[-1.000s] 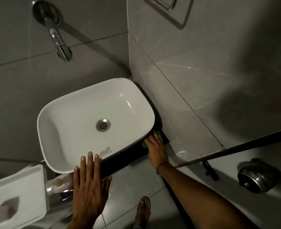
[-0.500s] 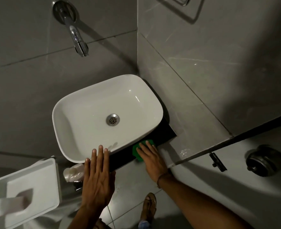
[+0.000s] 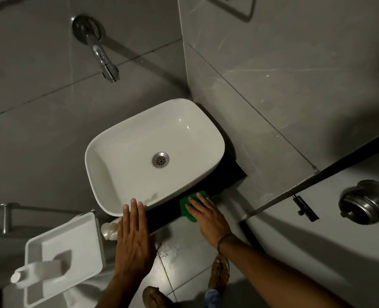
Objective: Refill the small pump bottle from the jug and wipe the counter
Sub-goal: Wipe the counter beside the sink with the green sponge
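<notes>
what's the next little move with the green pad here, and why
Probably slide the green pad leftward along the black counter strip in front of the basin. The right hand presses it flat with straight fingers near the strip's middle, and the stretch between it and the left hand, which rests at the basin's front rim, may be unwiped.

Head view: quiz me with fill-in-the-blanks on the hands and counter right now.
The right hand presses a ____ scrub pad onto the counter.
The left hand lies flat, fingertips at the rim of the ____ sink.
The jug stands to the ____ of the left hand.
Missing words: green; white; left.
</notes>
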The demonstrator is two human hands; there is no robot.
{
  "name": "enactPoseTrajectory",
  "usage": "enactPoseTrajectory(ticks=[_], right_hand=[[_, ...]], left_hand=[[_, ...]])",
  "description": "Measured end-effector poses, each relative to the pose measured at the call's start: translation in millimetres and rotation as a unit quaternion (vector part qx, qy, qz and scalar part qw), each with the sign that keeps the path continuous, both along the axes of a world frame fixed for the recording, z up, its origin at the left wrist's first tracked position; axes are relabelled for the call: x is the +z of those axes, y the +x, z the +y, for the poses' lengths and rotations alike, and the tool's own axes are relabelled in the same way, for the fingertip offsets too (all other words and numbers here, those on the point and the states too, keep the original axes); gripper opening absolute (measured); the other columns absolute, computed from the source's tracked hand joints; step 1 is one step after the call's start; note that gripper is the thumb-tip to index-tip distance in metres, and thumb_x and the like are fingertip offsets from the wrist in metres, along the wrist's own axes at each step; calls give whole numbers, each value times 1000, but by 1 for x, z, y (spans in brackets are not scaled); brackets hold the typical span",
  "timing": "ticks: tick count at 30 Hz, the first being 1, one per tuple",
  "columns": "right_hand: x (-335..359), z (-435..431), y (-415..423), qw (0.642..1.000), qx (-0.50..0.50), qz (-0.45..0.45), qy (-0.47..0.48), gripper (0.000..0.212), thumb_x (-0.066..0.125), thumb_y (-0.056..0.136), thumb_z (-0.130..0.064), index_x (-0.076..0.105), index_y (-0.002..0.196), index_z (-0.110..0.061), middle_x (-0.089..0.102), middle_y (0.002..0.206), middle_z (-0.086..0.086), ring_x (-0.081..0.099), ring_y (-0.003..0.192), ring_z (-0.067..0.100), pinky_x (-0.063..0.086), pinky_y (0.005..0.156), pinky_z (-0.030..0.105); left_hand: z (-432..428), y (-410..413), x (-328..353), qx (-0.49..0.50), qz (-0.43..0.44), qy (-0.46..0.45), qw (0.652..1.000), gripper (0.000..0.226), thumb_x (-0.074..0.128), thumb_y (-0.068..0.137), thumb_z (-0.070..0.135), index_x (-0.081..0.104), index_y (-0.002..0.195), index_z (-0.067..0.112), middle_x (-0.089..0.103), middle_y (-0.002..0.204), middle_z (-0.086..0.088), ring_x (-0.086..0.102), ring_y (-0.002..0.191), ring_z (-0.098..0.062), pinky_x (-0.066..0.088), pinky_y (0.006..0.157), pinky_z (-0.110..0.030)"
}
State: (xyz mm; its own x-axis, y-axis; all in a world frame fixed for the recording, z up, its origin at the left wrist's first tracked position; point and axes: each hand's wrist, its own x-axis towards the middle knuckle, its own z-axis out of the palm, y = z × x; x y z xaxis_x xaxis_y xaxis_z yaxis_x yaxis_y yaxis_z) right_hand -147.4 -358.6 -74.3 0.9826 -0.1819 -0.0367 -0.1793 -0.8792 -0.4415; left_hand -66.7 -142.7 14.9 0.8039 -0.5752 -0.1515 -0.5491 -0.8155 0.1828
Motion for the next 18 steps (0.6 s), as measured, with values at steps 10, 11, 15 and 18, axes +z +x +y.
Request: enactPoseTrajectory(ticks=[10, 11, 15, 18], right_hand=[[-9, 47, 11, 999, 40, -20, -27, 53, 34, 83, -5, 73, 117, -16, 67, 135, 5, 56, 134, 33, 48, 109, 48], [-10, 45, 6, 998, 42, -22, -34, 54, 35, 82, -5, 73, 117, -17, 67, 135, 4, 57, 134, 32, 49, 108, 47], [-1, 46, 19, 1000, -22, 7, -20, 52, 36, 85, -5, 74, 119, -15, 68, 134, 6, 57, 134, 34, 47, 110, 50], [-4, 77, 33, 999, 13, 32, 2, 45, 42, 96, -10, 66, 133, -16, 53, 151, 9, 33, 150, 33, 28, 123, 45]], left_hand=[[0, 2, 9, -4, 30, 15, 999, 82, 35, 83, 4, 10, 160, -9, 2, 171, -27, -4, 160, -42, 14, 131, -58], [0, 3, 10, -4, 34, 17, 999, 83, 35, 82, 3, 10, 160, -8, 1, 171, -26, -4, 160, -41, 14, 131, -58], [-2, 4, 9, -3, 43, 23, 999, 85, 30, 80, 3, 6, 160, -8, -4, 171, -25, -11, 160, -39, 10, 132, -56], [-2, 4, 8, 5, 50, 24, 998, 87, 29, 79, 3, 2, 161, -6, -9, 172, -24, -15, 160, -37, 6, 132, -54]])
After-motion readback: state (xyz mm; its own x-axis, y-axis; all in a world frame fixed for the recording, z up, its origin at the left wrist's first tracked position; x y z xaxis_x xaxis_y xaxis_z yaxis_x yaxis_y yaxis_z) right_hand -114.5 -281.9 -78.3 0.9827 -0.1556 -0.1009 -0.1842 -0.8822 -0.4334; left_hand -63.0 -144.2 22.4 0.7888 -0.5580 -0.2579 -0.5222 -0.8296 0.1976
